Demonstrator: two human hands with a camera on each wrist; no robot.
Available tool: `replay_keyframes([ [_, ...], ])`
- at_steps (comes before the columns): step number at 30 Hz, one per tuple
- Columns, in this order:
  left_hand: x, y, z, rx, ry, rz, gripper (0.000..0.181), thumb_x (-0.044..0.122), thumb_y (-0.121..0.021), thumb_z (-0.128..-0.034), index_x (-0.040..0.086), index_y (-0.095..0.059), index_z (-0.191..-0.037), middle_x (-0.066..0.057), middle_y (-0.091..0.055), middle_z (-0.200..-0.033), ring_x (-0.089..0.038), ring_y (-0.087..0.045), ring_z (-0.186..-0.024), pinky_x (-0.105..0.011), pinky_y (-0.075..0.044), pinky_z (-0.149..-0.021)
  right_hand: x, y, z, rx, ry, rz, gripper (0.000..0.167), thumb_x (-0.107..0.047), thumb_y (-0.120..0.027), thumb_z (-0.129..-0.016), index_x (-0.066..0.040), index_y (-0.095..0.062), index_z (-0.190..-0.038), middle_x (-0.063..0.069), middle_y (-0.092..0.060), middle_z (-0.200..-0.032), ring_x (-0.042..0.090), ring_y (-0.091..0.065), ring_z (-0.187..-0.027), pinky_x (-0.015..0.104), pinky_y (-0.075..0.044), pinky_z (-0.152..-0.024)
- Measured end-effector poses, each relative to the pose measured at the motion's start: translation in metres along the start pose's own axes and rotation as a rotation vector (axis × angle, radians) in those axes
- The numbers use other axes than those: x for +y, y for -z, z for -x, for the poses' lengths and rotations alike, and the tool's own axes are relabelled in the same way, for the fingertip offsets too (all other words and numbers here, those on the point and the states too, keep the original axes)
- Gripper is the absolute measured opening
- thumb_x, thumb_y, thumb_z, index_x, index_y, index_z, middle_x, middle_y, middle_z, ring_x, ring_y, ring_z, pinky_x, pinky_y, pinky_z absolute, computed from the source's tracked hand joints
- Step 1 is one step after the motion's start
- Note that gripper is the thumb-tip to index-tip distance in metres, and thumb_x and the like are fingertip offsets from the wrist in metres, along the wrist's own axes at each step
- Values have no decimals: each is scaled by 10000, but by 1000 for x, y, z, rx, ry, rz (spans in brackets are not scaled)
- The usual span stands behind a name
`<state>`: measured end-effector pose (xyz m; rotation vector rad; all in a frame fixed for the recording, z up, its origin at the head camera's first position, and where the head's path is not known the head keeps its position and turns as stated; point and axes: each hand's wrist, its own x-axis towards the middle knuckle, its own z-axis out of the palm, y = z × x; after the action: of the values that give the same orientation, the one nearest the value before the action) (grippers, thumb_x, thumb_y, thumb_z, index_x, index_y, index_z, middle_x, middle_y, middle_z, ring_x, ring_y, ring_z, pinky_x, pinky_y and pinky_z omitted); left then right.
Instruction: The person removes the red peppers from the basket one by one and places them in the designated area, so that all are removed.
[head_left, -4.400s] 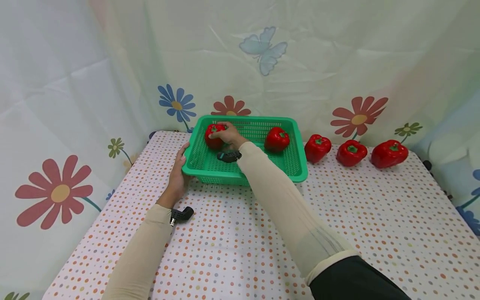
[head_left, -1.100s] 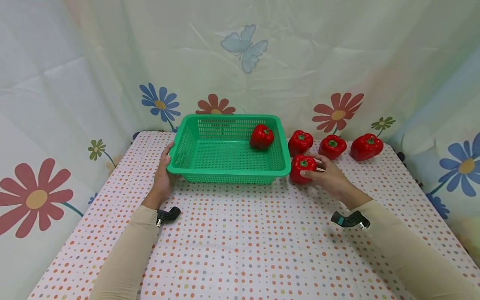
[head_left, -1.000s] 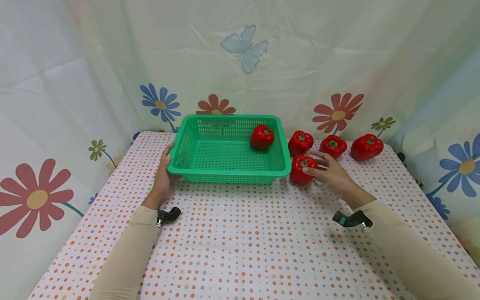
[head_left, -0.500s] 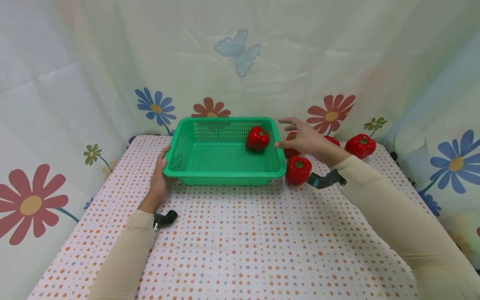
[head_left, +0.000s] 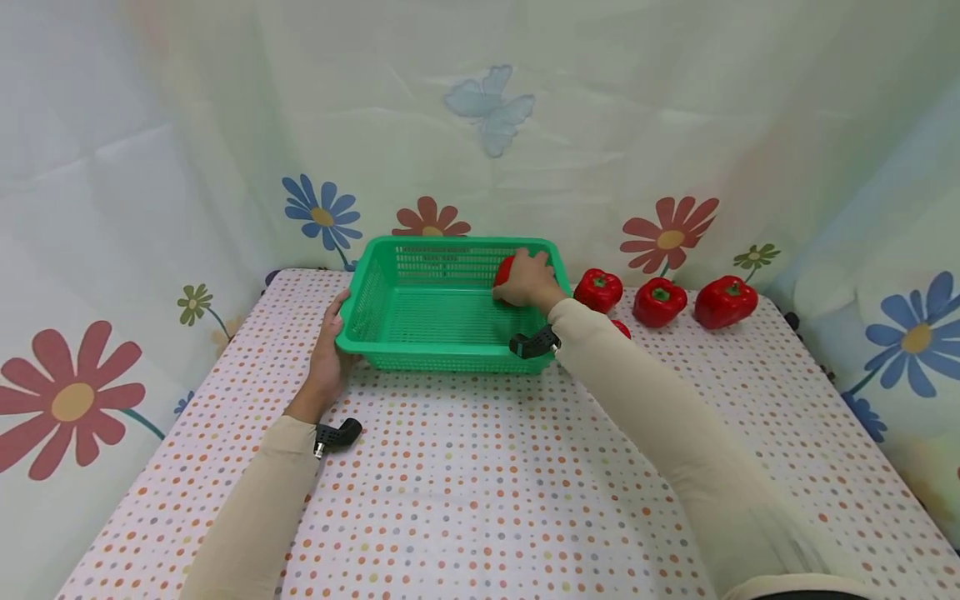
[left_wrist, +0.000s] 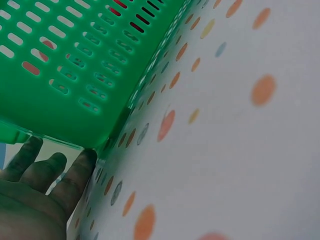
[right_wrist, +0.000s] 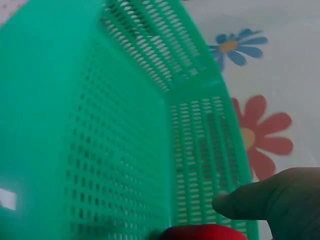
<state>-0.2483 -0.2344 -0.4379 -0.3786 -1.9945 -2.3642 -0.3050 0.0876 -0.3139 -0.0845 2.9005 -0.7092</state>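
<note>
Inside the green plastic basket [head_left: 442, 348], at its right end, a red bell pepper [head_left: 503, 271] is mostly covered by my right hand [head_left: 531, 281], whose fingers and thumb curl round it. The right wrist view catches only the top of the red bell pepper [right_wrist: 205, 233] below one finger [right_wrist: 245, 200]. My left hand [head_left: 326, 358] stays at the left end of the basket. Seen from the left wrist, its fairly straight fingers [left_wrist: 75, 182] touch the outside of the basket wall [left_wrist: 55, 110] low down, near the cloth.
Three red bell peppers stand in a row right of the basket: one nearest it [head_left: 597, 290], a middle one [head_left: 659, 302] and a far-right one [head_left: 725, 302]. Another bell pepper [head_left: 621, 328] is mostly hidden by my right sleeve. A flowered curtain [head_left: 585, 167] hangs behind the dotted tablecloth [head_left: 450, 483].
The pepper from the basket's left end now stands on the table, released there by my right hand. That hand has moved left into the basket, onto the other pepper. My left hand has stayed put.
</note>
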Motion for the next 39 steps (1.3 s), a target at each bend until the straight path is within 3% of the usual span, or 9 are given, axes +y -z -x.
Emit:
replay_keyframes([
  [3,0,-2,-2,-9,-11,13,517,356,-227,-1048,342,-174,-1562,-82,-230,-1574,-300,-311,-1386,-536,-221,-1139,-6,-10,2,48,42,71,799,-310,-630,-922,-23,-209,-1537,304,-240,-1504,481,-333,-1320,542,-422,-1009],
  [8,-4,0,-3,10,-24,20,501,368,-239,-1048,357,-209,-1547,-88,-267,-1555,-276,-338,-1367,-555,-212,-1150,-18,-20,-2,66,99,96,831,-322,-666,-914,-67,-207,-1558,279,-237,-1530,474,-268,-1382,545,-393,-1057],
  [13,0,0,-1,13,3,27,505,343,-218,-1053,346,-190,-1557,-111,-256,-1565,-295,-331,-1376,-562,-204,-1152,-18,-25,-12,89,160,8,811,-260,-719,-882,-80,-281,-1541,247,-334,-1504,458,-295,-1389,558,-358,-1091],
  [17,8,-4,3,3,9,45,524,306,-205,-1051,291,-159,-1573,-149,-227,-1576,-341,-301,-1391,-547,-205,-1153,-13,-32,-20,34,136,-103,746,-161,-753,-850,-67,-391,-1496,210,-414,-1489,405,-368,-1379,524,-420,-1056],
  [20,13,-7,6,2,15,37,532,301,-200,-1050,273,-141,-1578,-176,-222,-1576,-374,-292,-1392,-516,-245,-1126,-11,-36,-26,-13,104,-107,714,-173,-776,-831,-96,-459,-1466,173,-436,-1500,372,-387,-1379,508,-407,-1071],
  [23,16,-8,6,0,21,22,529,304,-198,-1053,274,-138,-1578,-179,-228,-1575,-390,-292,-1393,-484,-273,-1098,-12,-38,-29,-16,124,-71,714,-235,-784,-825,-143,-476,-1462,168,-398,-1532,397,-297,-1433,554,-287,-1141],
  [27,16,-8,7,-5,20,16,531,296,-197,-1049,279,-141,-1576,-136,-210,-1590,-376,-273,-1418,-508,-253,-1118,-23,-39,-31,-12,209,-22,739,-292,-775,-830,-160,-450,-1481,197,-341,-1548,421,-182,-1471,584,-170,-1175],
  [32,14,-7,5,-17,17,14,533,286,-195,-1046,283,-140,-1576,-83,-173,-1617,-342,-238,-1461,-551,-198,-1171,-39,-34,-35,-13,296,29,753,-280,-772,-836,-154,-425,-1492,186,-362,-1510,379,-255,-1415,547,-238,-1148],
  [39,13,-6,4,-14,-3,13,536,283,-192,-1049,257,-131,-1581,-107,-181,-1612,-375,-239,-1453,-574,-197,-1163,-64,-28,-46,-46,404,50,730,-246,-770,-832,-135,-444,-1477,107,-442,-1505,329,-313,-1422,551,-233,-1169],
])
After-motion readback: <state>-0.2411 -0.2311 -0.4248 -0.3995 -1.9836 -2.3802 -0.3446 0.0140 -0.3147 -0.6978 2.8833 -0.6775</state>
